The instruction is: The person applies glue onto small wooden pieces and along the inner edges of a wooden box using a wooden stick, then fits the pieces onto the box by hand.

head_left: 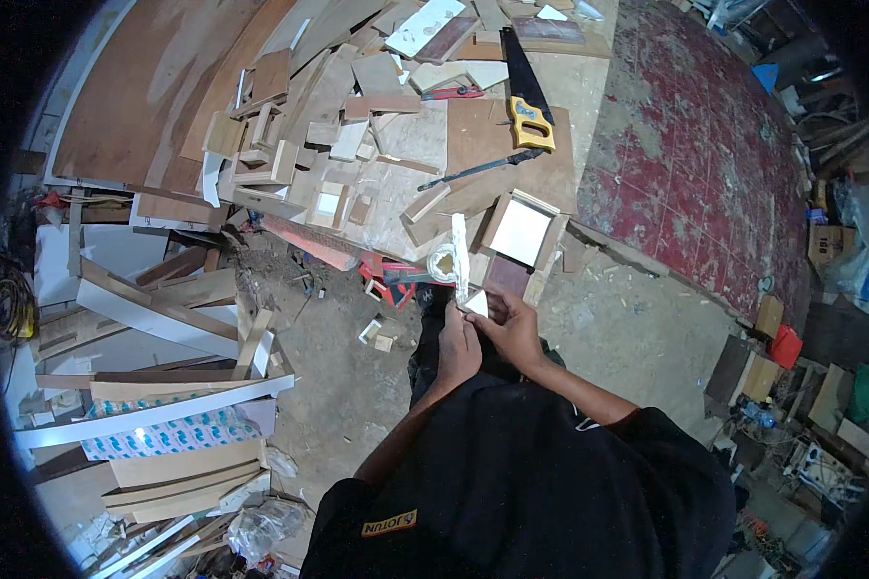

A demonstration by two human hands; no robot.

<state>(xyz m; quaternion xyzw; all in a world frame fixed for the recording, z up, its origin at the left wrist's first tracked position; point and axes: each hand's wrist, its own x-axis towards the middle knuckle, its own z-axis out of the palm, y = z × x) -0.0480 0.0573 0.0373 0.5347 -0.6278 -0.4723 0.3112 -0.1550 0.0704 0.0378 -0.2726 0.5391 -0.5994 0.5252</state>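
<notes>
Close in front of my body, my left hand [462,345] and my right hand [512,333] meet with fingers closed around a small white-faced piece [476,303]. Its far side is partly covered by my fingers. Just beyond them, at the bench edge, lies a long white-smeared strip [460,241]. Against it rests a round, ring-like item [441,262] with a pale rim; its kind is unclear. A small wooden box with a white panel [521,232] sits to the right of these. Beside my right hand is a dark reddish-brown board [508,277].
A yellow-handled handsaw [531,124], a dark thin bar [480,170] and a red cutter [452,94] lie on the bench among wood offcuts. Below the bench edge is a red tool [388,288]. Stacked boards [164,386] fill the left; clutter [811,386] lines the right.
</notes>
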